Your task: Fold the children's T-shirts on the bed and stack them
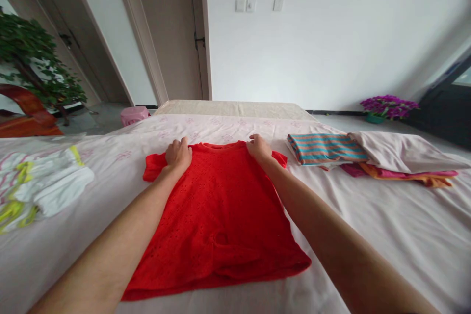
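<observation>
A red short-sleeved T-shirt [231, 196] lies spread on the bed, its collar at the far side and its hem towards me. Small eyelet holes dot the fabric, and a knot-like gather sits near the hem. My left hand [179, 153] is on the left shoulder, fingers curled and closed on the cloth beside the sleeve. At the opposite shoulder, my right hand [259, 148] pinches the fabric close to the collar. Both forearms reach across the shirt's sides and hide part of its edges and sleeves.
The bed has a pale pink floral sheet [121, 152]. White and yellow clothes [47, 181] lie at the left. A striped folded garment [327, 148] and a pale cloth [405, 152] over orange and magenta garments lie at the right. A pink stool [134, 115] stands beyond.
</observation>
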{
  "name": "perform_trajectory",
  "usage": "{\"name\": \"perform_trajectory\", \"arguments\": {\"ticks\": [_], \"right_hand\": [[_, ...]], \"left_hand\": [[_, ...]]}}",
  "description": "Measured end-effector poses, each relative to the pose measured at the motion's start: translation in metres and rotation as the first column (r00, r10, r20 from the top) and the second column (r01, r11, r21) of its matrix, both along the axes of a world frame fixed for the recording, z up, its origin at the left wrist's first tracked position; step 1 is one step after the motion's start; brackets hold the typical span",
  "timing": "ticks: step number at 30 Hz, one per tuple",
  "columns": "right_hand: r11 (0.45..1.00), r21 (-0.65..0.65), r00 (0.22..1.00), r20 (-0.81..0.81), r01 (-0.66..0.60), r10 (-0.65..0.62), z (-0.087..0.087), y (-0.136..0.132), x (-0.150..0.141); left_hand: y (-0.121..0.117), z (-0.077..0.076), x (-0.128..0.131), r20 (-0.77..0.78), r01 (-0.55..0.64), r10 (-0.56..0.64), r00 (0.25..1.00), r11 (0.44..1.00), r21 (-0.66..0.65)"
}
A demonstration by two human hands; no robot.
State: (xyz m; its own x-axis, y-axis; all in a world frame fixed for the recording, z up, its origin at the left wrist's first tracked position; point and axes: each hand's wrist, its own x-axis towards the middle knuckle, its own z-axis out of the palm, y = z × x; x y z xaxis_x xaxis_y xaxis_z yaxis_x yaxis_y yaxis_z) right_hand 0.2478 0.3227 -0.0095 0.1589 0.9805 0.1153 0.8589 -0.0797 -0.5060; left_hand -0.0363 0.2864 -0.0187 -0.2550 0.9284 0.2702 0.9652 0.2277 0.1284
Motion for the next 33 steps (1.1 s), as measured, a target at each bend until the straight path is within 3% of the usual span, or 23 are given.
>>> {"name": "perform_trajectory", "arguments": {"ticks": [4, 7, 11, 16, 19, 22, 25, 28, 30, 33], "right_hand": [[0.979, 0.039, 0.929, 0.326, -0.198, 0.175, 0.002, -0.034, -0.006], [0.946, -0.007, 0.845, 0.448, -0.324, 0.292, -0.004, -0.068, -0.013], [0.911, -0.072, 0.782, 0.489, -0.405, 0.387, -0.015, -0.093, 0.001], [0.905, -0.090, 0.733, 0.556, -0.416, 0.393, -0.010, -0.086, 0.052], [0.940, -0.042, 0.767, 0.566, -0.338, 0.301, -0.002, -0.094, 0.061], [0.943, -0.001, 0.813, 0.506, -0.333, 0.288, 0.003, -0.125, 0.043], [0.881, 0.019, 0.797, 0.436, -0.473, 0.418, 0.003, -0.171, 0.016], [0.794, 0.003, 0.728, 0.402, -0.607, 0.555, -0.001, -0.211, 0.004], [0.758, -0.024, 0.691, 0.391, -0.652, 0.608, -0.003, -0.226, 0.012], [0.753, -0.024, 0.683, 0.402, -0.658, 0.610, -0.003, -0.232, 0.037]], "left_hand": [[-0.018, 0.004, 0.004, -0.130, 0.121, -0.120, 0.984, 0.993, 0.004], [-0.033, 0.004, 0.016, -0.124, 0.218, -0.217, 0.968, 0.976, -0.006], [-0.051, -0.010, 0.020, -0.082, 0.346, -0.353, 0.932, 0.934, -0.088], [-0.065, -0.015, 0.002, -0.134, 0.368, -0.383, 0.914, 0.922, -0.123], [-0.082, -0.008, 0.005, -0.156, 0.329, -0.341, 0.927, 0.939, -0.098], [-0.113, -0.005, 0.023, -0.078, 0.364, -0.370, 0.926, 0.928, -0.075], [-0.154, -0.008, 0.040, 0.009, 0.452, -0.453, 0.891, 0.889, -0.070], [-0.190, -0.014, 0.042, 0.012, 0.522, -0.523, 0.852, 0.849, -0.076], [-0.206, -0.017, 0.031, -0.028, 0.549, -0.552, 0.833, 0.832, -0.074], [-0.215, -0.019, 0.007, -0.076, 0.595, -0.599, 0.797, 0.800, -0.072]]}}
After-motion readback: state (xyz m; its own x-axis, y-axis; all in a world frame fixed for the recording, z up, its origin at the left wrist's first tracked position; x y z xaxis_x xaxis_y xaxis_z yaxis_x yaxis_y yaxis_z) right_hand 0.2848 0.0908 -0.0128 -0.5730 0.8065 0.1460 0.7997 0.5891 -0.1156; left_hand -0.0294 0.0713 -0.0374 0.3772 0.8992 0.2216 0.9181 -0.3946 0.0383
